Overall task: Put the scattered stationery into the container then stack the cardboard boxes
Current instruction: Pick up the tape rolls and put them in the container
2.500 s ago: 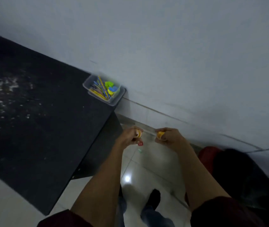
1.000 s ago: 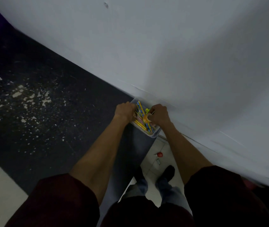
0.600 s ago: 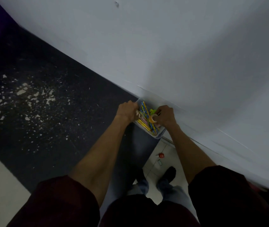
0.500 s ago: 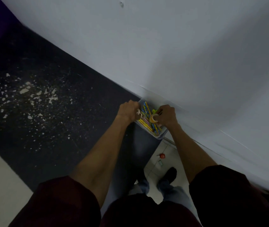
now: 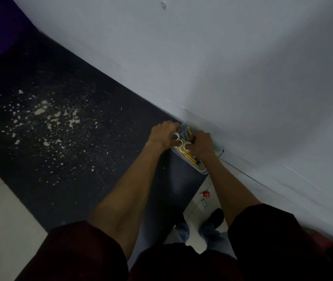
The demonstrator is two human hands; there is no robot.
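My left hand (image 5: 164, 134) pinches a tape roll (image 5: 176, 136) and my right hand (image 5: 201, 144) a second tape roll (image 5: 186, 147). Both grips are closed on them just above the clear container (image 5: 202, 170) at the counter (image 5: 80, 159) corner. I'd set each flat on the pens (image 5: 188, 131) before releasing, so that neither rolls out.
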